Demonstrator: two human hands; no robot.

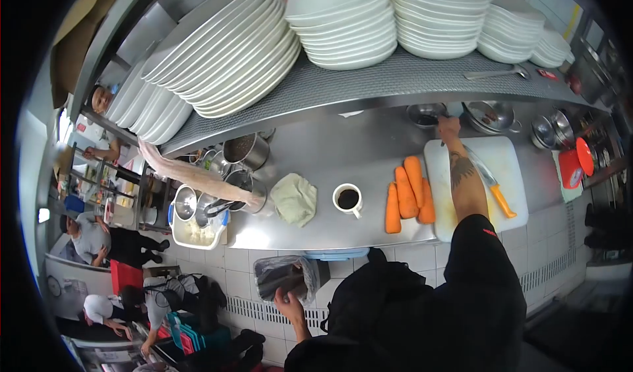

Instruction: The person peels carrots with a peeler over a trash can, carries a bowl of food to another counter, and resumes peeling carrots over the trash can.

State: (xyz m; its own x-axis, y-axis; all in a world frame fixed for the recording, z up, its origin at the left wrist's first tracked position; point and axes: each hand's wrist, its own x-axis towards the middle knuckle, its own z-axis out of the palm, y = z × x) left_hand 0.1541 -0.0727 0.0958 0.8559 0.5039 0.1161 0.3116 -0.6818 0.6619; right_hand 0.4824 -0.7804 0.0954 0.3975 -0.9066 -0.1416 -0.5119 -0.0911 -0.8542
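With your right hand [449,129] at the metal bowl [416,114], grip indiscernible, and your left hand [291,308] spread near the bin [322,272], the carrots [406,195] lie whole beside the cutting board [511,164], knife [488,177] resting on it.

Orange carrots [411,191] and a yellow-handled knife [489,186] sit right of centre, below white plates [343,29] on patterned grey shelving [369,79].

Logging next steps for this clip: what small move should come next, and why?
Probably ease the right hand back from the small metal bowl, with the forearm kept clear of the knife: it lies on the cutting board close beside that forearm, its blade uncovered.
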